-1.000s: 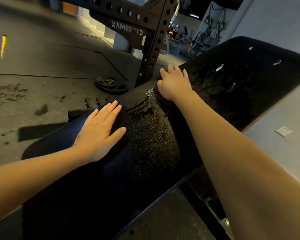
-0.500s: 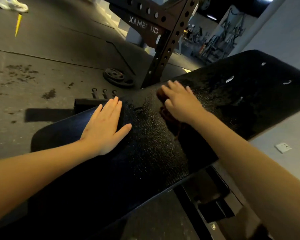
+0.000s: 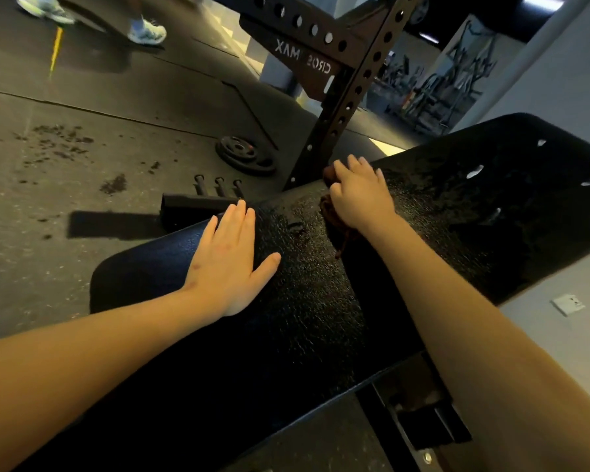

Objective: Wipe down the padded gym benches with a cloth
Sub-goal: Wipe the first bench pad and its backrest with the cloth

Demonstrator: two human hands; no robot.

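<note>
A black padded bench (image 3: 286, 335) runs from the lower left to the upper right, its textured surface wet and shiny around the middle. My left hand (image 3: 229, 260) lies flat on the pad with straight fingers, near its far edge. My right hand (image 3: 360, 195) presses a dark reddish-brown cloth (image 3: 334, 216) against the pad at the far edge, fingers curled over it. Most of the cloth is hidden under the hand; a frayed end hangs out below the wrist.
A perforated rack upright (image 3: 341, 107) stands just behind the bench. A weight plate (image 3: 244, 153) and a bar holder with pegs (image 3: 198, 202) lie on the rubber floor. A person's shoes (image 3: 147, 30) are at the top left. A white wall (image 3: 559, 318) is on the right.
My right hand with the cloth slid down the pad, then back up to the far edge. My left hand stayed flat in place. A person's shoes came into view.
</note>
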